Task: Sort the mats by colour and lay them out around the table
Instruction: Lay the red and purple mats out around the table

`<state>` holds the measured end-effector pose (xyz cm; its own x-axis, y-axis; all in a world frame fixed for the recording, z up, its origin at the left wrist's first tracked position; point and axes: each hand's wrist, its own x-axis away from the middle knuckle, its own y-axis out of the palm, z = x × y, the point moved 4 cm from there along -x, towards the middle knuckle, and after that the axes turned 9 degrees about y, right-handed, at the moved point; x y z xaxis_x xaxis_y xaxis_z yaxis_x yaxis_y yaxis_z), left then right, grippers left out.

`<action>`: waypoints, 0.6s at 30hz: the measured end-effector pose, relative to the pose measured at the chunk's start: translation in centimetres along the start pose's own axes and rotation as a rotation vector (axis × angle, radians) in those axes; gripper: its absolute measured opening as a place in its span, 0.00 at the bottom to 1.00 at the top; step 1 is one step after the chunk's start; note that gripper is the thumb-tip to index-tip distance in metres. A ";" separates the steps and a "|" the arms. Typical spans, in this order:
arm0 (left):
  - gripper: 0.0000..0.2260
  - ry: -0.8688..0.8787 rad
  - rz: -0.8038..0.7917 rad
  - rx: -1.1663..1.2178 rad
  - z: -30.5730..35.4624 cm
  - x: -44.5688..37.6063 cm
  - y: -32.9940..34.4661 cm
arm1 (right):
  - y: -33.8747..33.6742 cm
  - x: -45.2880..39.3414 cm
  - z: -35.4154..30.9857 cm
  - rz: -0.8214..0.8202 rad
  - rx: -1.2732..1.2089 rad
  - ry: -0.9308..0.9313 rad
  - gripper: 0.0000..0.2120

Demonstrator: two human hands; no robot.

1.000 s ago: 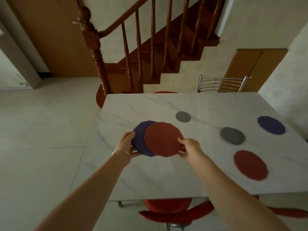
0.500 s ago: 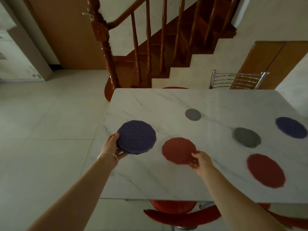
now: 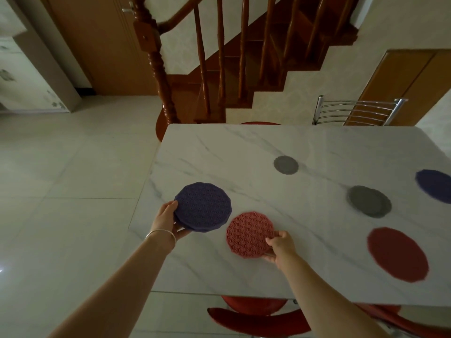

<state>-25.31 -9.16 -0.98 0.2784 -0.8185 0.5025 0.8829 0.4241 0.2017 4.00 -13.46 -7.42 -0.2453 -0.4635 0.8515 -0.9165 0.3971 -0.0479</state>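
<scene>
Fingers of your right hand [image 3: 280, 245] pinch the near-right edge of the red round lattice mat [image 3: 249, 234], flat or nearly so on the white marble table [image 3: 244, 152]. Your left hand [image 3: 168, 220] grips the purple round mats [image 3: 203, 206], thumb on top, fingers underneath, held off the table's left edge.

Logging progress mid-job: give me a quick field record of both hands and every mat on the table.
left hand: holds the purple mats, apparently a small stack, above the table's left edge
right hand: pinches the red mat, low over or on the table
small grey mat: lying far centre
large grey mat: lying right of centre
purple mat at right edge: lying, partly cut off
large red mat: lying near right
</scene>
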 end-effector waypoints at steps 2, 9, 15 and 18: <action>0.04 0.000 0.000 -0.002 -0.1 0.0 0.2 | 0.0 0.1 -0.3 0.029 0.048 -0.021 0.10; 0.04 0.004 -0.019 -0.008 -0.3 0.0 1.7 | 0.5 -0.2 -0.6 0.039 0.218 -0.044 0.11; 0.04 0.010 -0.035 -0.036 -0.2 0.0 2.5 | -1.0 0.2 -1.6 0.293 0.784 -0.255 0.09; 0.04 0.013 -0.036 -0.043 -0.2 -0.1 2.7 | -1.9 1.1 -2.3 0.406 0.743 -0.307 0.15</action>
<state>-22.90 -8.04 -0.65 0.2510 -0.8381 0.4843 0.9078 0.3775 0.1828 6.23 -12.89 -5.22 -0.5704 -0.6328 0.5237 -0.6827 0.0108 -0.7306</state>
